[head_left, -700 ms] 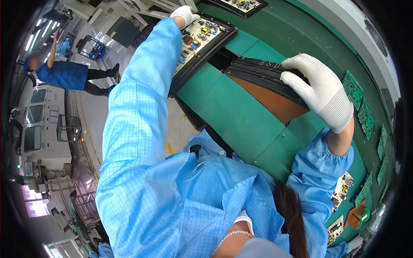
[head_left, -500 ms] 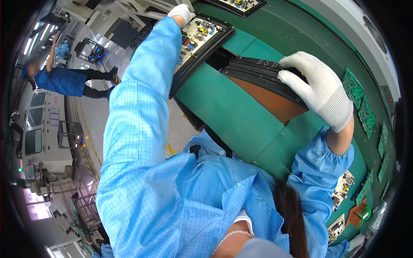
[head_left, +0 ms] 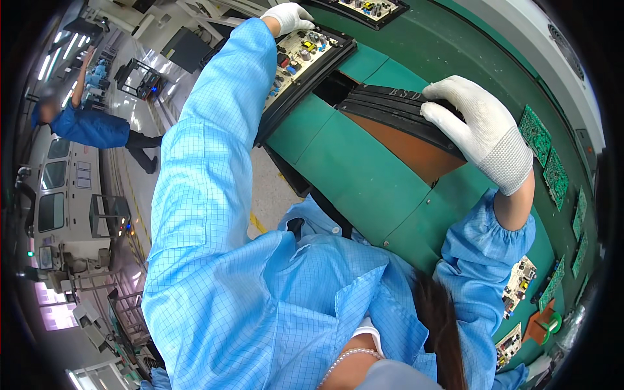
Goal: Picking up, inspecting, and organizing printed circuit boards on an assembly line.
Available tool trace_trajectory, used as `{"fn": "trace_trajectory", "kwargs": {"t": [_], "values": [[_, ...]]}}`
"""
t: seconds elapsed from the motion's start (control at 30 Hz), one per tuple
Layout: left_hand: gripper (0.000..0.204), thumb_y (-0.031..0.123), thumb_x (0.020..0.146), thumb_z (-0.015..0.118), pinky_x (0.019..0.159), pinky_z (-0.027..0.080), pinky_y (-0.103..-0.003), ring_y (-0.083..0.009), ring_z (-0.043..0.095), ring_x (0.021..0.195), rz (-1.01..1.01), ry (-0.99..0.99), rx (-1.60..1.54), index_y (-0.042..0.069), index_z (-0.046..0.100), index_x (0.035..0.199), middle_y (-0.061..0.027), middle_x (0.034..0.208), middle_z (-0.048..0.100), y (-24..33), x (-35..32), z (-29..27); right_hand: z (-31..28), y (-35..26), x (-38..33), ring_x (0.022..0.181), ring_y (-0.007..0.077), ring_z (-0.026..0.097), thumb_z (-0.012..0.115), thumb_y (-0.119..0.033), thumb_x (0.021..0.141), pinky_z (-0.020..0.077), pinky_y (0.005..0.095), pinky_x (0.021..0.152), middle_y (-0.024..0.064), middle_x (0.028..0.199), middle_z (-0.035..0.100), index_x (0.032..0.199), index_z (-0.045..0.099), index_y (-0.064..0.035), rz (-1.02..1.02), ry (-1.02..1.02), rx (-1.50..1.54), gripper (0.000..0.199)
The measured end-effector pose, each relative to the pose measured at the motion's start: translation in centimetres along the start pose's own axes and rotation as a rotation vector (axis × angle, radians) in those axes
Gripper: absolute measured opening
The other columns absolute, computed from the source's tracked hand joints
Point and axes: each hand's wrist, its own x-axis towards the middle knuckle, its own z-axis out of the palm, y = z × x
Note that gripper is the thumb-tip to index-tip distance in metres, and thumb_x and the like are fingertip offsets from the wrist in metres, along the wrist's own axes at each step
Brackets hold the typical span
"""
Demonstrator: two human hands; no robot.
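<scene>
While both arms stretch out over the green worktop (head_left: 364,175), the left hand (head_left: 288,15), in a white glove, sits at the far top edge of a black tray (head_left: 325,62) carrying a circuit board (head_left: 300,55) packed with small parts. Fingers curl over that far rim, though whether the grip is truly clenched on it I cannot tell from here. The tray lies slanted on the worktop, up near the top of the view, just beside the blue left sleeve (head_left: 208,149).

Over on the other side, the right hand (head_left: 484,133), also gloved in white, presses down on a stack of black trays (head_left: 396,110). Palm flat on top, fingers wrapped over the stack's near end: that grip is closed on the stack. Under it shows a brown panel (head_left: 403,146), set into the green surface. The stack sits just right of the loaded tray, a dark gap between them.

Along the right rim, green boards (head_left: 545,153) lie in a row, and more populated boards (head_left: 520,283) rest lower down. Another loaded tray (head_left: 367,10) peeks in at the top. Far left, a person in blue (head_left: 88,127) stands on the shop floor, well apart.
</scene>
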Motion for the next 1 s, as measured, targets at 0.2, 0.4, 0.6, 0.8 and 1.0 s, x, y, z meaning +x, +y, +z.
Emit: {"fn": "trace_trajectory", "kwargs": {"t": [0.2,0.4,0.6,0.8,1.0], "values": [[0.036,0.035,0.084,0.072,0.083,0.055,-0.039,-0.0305,0.071,0.092,-0.028,-0.017,0.082,0.008,0.076,0.107,-0.0155,0.099,0.075,1.5,0.1,0.0,0.0,0.0,-0.1,0.097,0.0319,0.065,0.061,-0.025,0.095,0.0514,0.0377,0.088,0.0165,0.102,0.066,0.109,0.067,0.0007,0.004,0.001,-0.002,0.030],[0.040,0.038,0.088,0.067,0.087,0.055,-0.040,-0.0315,0.070,0.095,0.048,-0.026,0.045,0.005,0.074,0.109,-0.0170,0.103,0.073,6.6,-1.7,0.9,-0.2,-0.1,-0.1,0.095,0.0316,0.066,0.062,-0.025,0.094,0.0518,0.0375,0.087,0.0162,0.101,0.066,0.109,0.067,0.0005,0.010,-0.007,0.009,0.030],[0.046,0.044,0.082,0.075,0.083,0.055,-0.042,-0.0338,0.069,0.090,0.186,0.140,0.378,0.005,0.074,0.107,-0.0163,0.100,0.071,8.3,-5.6,3.9,-0.1,0.0,-0.1,0.095,0.0317,0.065,0.062,-0.025,0.095,0.0516,0.0377,0.087,0.0161,0.101,0.066,0.109,0.067,0.0000,0.008,-0.001,0.000,0.030],[0.041,0.043,0.082,0.076,0.086,0.055,-0.040,-0.0319,0.070,0.092,0.060,0.132,0.135,0.006,0.078,0.099,-0.0160,0.096,0.074,8.1,-5.1,4.7,-0.1,-0.1,-0.1,0.096,0.0315,0.065,0.061,-0.026,0.095,0.0510,0.0375,0.088,0.0161,0.101,0.065,0.110,0.067,0.0001,-0.013,0.000,0.009,0.031],[0.057,0.050,0.087,0.071,0.092,0.053,-0.034,-0.0257,0.071,0.102,0.093,0.236,-0.381,0.001,0.072,0.117,-0.0160,0.109,0.074,4.9,-8.2,-1.3,-0.2,-0.2,-0.1,0.095,0.0307,0.065,0.061,-0.026,0.095,0.0508,0.0365,0.088,0.0158,0.099,0.064,0.110,0.066,0.0003,0.027,-0.024,0.038,0.031]]}}
